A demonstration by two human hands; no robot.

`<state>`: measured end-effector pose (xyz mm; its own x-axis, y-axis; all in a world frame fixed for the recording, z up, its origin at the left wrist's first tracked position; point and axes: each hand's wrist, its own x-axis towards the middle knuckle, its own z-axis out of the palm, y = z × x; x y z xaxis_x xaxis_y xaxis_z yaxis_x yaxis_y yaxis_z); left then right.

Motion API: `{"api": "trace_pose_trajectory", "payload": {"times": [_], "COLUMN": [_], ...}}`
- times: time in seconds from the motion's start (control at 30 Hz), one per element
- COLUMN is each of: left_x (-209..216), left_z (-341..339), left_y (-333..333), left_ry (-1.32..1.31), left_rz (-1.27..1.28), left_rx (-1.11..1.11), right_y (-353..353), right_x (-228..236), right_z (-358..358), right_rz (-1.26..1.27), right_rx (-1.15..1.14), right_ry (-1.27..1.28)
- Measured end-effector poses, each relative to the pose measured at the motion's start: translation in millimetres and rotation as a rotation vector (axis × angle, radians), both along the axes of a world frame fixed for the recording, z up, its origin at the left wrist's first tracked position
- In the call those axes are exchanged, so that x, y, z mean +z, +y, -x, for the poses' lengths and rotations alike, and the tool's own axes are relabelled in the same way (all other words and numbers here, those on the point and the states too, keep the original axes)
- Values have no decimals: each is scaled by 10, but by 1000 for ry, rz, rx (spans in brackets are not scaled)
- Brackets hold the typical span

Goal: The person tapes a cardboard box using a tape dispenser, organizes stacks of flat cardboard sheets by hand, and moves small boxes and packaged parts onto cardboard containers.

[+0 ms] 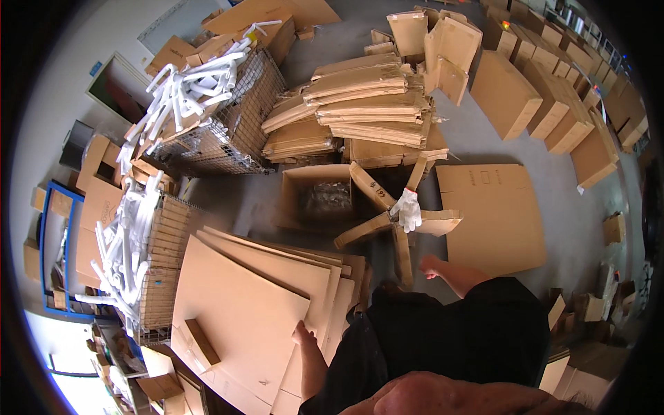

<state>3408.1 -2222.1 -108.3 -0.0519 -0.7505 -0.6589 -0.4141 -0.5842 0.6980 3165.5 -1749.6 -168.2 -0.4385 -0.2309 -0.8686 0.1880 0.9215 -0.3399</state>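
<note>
At the right edge of a large flat cardboard sheet (242,304), my left hand (302,334) is closed with the sheet's edge in its fingers. This sheet lies on top of a stack of cardboard sheets (339,290), and a narrow cardboard strip (201,342) rests on it. My right hand (430,267) hangs in the air with its fingers curled in and no object visible in them. Just beyond it stands a star-shaped piece with cardboard-covered arms (402,252). A white work glove (408,211) is draped over its centre.
Left stand wire mesh cages (252,104) heaped with white tubes (187,93). An open carton (294,190) holds clear plastic. Folded cardboard (366,90) is piled behind it. A flat cardboard panel (494,228) lies on the floor at right, below rows of upright cartons (501,93).
</note>
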Motion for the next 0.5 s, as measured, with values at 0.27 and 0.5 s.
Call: {"api": "trace_pose_trajectory", "payload": {"times": [0.27, 0.5], "left_x": [-205, -327], "left_z": [-920, -907], "left_y": [-729, -528], "left_ry": [643, 638], "left_rz": [-495, -532], "left_rx": [685, 580], "right_y": [-528, -848], "right_x": [283, 670], "right_z": [-346, -539], "right_rz": [135, 212], "right_rx": [-52, -267], "right_ry": [-30, -24]}}
